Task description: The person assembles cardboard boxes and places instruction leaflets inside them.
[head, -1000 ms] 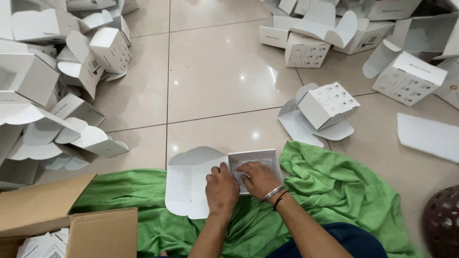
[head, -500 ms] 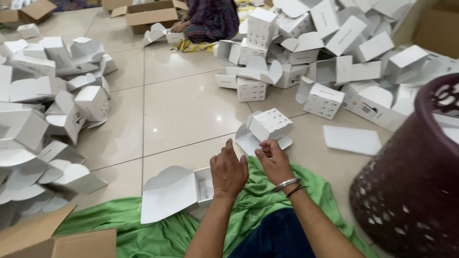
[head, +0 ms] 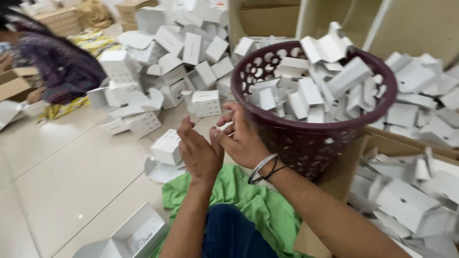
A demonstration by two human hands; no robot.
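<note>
Your left hand (head: pixel 201 155) and right hand (head: pixel 244 141) are raised side by side, nearly touching, both with fingers loosely spread and gripping nothing. They hover just beside the maroon perforated basket (head: pixel 296 143) heaped with small white folded cartons (head: pixel 330 83). A white box (head: pixel 166 147) sits on the tiled floor (head: pixel 71 167) just left of your left hand, and a green cloth (head: pixel 248 200) covers your lap

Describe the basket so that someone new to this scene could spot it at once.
Look just past the right hand, on the right of the tiled floor. The basket is round, dark maroon plastic with holes in its wall, heaped with white cardboard pieces; everything around it is white or brown.
</note>
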